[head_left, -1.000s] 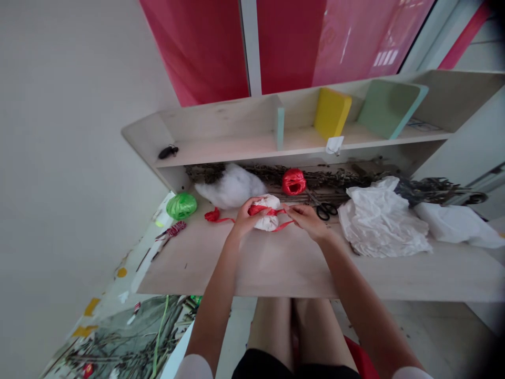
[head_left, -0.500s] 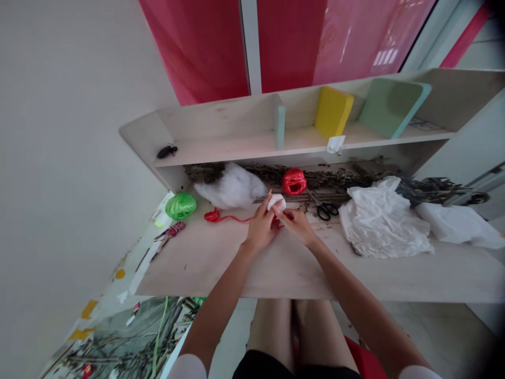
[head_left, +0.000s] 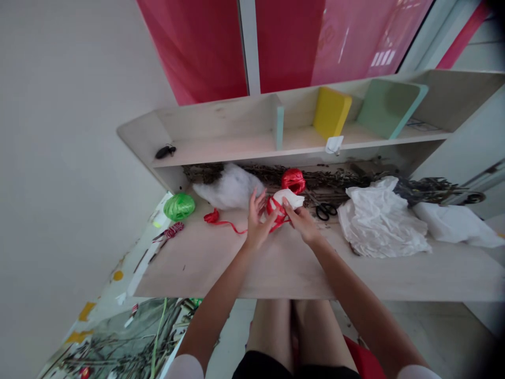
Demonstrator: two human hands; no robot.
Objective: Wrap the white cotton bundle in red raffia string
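My right hand (head_left: 302,223) is shut on a white bundle of cloth or paper (head_left: 287,199), pinching it from the lower right. Loops of red raffia string (head_left: 275,210) circle the bundle, and its lower part sits partly behind my fingers. My left hand (head_left: 257,221) stands open just left of the bundle, fingers spread, its thumb side against the red loops. A loose strand runs left across the wooden tabletop (head_left: 197,263) to a small red tangle (head_left: 212,216). Behind the bundle sits a red raffia ball (head_left: 293,180).
Black-handled scissors (head_left: 325,210) lie right of my right hand, beside crumpled white plastic sheeting (head_left: 381,218). A green raffia ball (head_left: 179,207), a white cotton wad (head_left: 229,187) and dried twigs (head_left: 327,179) lie along the back, under a pale shelf unit (head_left: 221,139).
The white bundle has turned and now shows red loops around it. My left hand has opened and moved left, away from the bundle's top. The red strand lies lower on the table.
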